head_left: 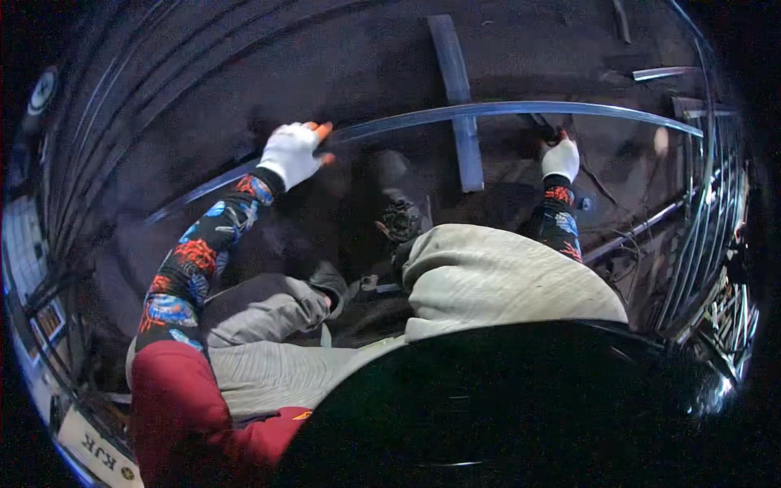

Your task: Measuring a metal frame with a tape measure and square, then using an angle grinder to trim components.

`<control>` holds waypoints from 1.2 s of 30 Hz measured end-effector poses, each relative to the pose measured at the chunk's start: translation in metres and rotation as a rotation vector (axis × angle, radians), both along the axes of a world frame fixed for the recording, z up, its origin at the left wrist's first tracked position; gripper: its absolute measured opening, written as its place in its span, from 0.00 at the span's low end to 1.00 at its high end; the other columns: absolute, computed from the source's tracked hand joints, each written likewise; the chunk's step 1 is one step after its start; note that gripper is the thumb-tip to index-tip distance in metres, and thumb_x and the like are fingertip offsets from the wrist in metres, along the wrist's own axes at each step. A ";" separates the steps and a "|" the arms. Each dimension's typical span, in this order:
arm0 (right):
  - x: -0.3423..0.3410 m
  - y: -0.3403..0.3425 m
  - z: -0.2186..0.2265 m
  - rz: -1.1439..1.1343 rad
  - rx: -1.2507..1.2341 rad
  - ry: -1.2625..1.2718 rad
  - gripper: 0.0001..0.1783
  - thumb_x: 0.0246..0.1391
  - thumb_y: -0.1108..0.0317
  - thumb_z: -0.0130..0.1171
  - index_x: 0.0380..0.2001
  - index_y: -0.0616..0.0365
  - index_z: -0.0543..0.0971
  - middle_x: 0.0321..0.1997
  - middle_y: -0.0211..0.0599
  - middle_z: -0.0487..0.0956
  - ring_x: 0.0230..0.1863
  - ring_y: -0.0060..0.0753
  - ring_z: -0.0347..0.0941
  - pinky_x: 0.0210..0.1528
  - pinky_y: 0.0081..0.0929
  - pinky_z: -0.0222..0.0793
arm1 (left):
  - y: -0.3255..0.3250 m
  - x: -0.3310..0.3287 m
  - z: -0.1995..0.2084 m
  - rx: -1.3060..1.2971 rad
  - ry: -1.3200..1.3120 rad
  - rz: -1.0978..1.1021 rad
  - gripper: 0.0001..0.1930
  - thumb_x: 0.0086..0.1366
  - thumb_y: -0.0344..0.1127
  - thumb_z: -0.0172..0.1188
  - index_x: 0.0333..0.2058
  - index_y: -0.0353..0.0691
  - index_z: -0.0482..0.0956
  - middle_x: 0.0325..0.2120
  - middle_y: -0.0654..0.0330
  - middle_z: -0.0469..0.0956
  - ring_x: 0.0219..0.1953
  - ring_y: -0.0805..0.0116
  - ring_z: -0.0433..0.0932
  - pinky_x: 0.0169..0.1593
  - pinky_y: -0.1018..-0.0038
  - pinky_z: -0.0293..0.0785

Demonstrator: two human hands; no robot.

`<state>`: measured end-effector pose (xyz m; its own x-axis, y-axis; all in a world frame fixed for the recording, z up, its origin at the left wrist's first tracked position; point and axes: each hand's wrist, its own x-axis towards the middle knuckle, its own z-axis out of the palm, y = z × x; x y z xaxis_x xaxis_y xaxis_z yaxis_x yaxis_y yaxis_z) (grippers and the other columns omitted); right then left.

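Observation:
A long, thin metal bar point(521, 107) lies across the floor ahead of me from left to right. It crosses a shorter flat metal strip point(465, 146) that points away from me. My left hand point(294, 153), in a white glove with bare fingertips, is over the long bar's left part. Its thumb and fingers are apart; whether they touch the bar is unclear. My right hand point(561, 157), gloved the same way, is just on the near side of the bar's right part. Its fingers are curled by something dark that I cannot make out.
Several long metal rods point(701, 244) stand or lie along the right side, with a pile of metal scraps point(724, 321) beside them. A small metal piece point(663, 73) lies at the far right. A white box point(96, 449) is at the lower left. A black curved surface point(521, 398) hides the lower middle.

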<state>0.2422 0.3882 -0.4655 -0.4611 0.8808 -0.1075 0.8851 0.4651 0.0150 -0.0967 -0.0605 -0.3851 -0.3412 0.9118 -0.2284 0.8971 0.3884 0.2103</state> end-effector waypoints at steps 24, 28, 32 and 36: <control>-0.064 -0.166 0.071 0.166 -0.974 0.325 0.19 0.48 0.58 0.69 0.36 0.66 0.85 0.32 0.57 0.85 0.38 0.57 0.84 0.48 0.48 0.79 | 0.053 0.012 0.023 0.181 0.033 -0.043 0.15 0.63 0.44 0.68 0.43 0.44 0.82 0.32 0.55 0.82 0.39 0.50 0.83 0.42 0.53 0.79; -0.042 -0.170 0.057 0.264 -0.642 0.101 0.20 0.49 0.60 0.66 0.41 0.63 0.86 0.38 0.62 0.85 0.44 0.62 0.84 0.50 0.51 0.79 | 0.049 0.014 0.019 0.071 0.034 -0.045 0.15 0.63 0.44 0.68 0.44 0.43 0.82 0.33 0.55 0.82 0.39 0.50 0.83 0.43 0.54 0.79; -0.057 -0.197 0.075 0.184 -0.515 0.208 0.27 0.51 0.58 0.69 0.51 0.63 0.82 0.41 0.58 0.86 0.47 0.60 0.84 0.52 0.49 0.79 | 0.043 0.017 0.005 0.101 0.047 -0.033 0.17 0.63 0.44 0.68 0.46 0.43 0.82 0.32 0.54 0.82 0.39 0.49 0.83 0.42 0.54 0.79; -0.062 -0.205 0.059 0.171 -0.478 0.120 0.22 0.47 0.61 0.73 0.43 0.63 0.83 0.41 0.55 0.85 0.46 0.58 0.84 0.51 0.49 0.79 | 0.047 0.021 -0.001 0.167 -0.038 0.002 0.15 0.63 0.42 0.68 0.45 0.43 0.82 0.33 0.54 0.83 0.38 0.49 0.84 0.42 0.54 0.80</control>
<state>0.1801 0.1836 -0.4065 -0.6276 0.6574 -0.4170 0.7785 0.5332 -0.3311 -0.0752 -0.0131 -0.3860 -0.3375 0.9373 -0.0863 0.8865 0.3474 0.3055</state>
